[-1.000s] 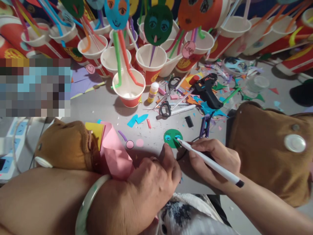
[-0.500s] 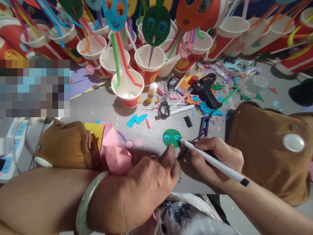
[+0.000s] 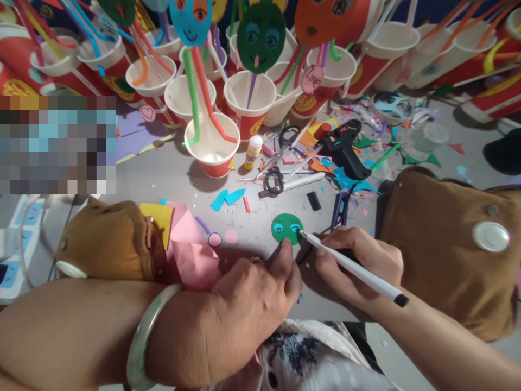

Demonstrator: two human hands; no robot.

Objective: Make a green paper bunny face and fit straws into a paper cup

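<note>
Head view: green paper face (image 3: 286, 228) just 5 o'clock of centre on the surface (image 3: 163, 179), both eyes (image 3: 278, 229) on, bottom partly hidden under left hand (image 3: 256, 296) (can't tell if gripping), right hand (image 3: 376, 252) fingers closed round white pen (image 3: 360, 270) at the 3 o'clock eye, lining seemingly unfinished.

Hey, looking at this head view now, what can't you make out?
All in the head view:
Green paper face: lower edge partly hidden by the left hand.
White pen: tip too small to tell whether it touches.
Orange face: cut off by the top edge.
Glue bottle: label too small to read.
</note>
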